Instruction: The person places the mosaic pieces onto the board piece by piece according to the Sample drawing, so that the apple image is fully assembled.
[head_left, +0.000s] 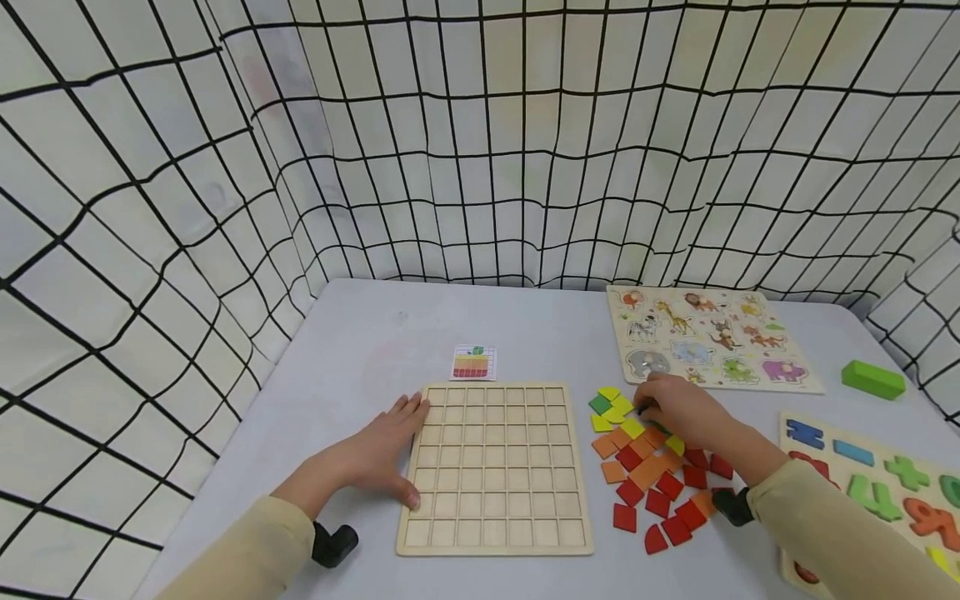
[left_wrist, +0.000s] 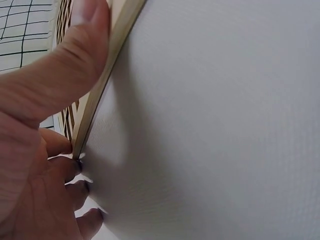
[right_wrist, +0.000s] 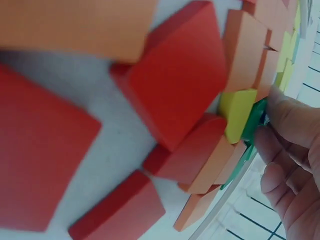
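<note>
Every cell of the wooden grid board (head_left: 495, 467) is unfilled; the left hand (head_left: 382, 450) lies flat, steadying its left edge, while the right hand (head_left: 686, 412) seemingly pinches a green tile (right_wrist: 254, 120) in the pile (head_left: 645, 475) to the right.

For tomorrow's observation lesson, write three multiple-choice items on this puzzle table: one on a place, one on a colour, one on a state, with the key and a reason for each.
1. Where does the small pattern card lie?
A. beyond the grid board's far edge
B. on the animal puzzle
C. under the tiles

2. What colour is the lone block near the table's right edge?
A. red
B. green
C. blue

3. How are the grid board's cells?
A. all filled
B. half filled
C. all empty

Key: 1 A, the card sits just past the board. 2 B, it is bright green. 3 C, no tile lies in any cell; the left hand rests at the board's edge, the right hand on the tile pile.
</note>
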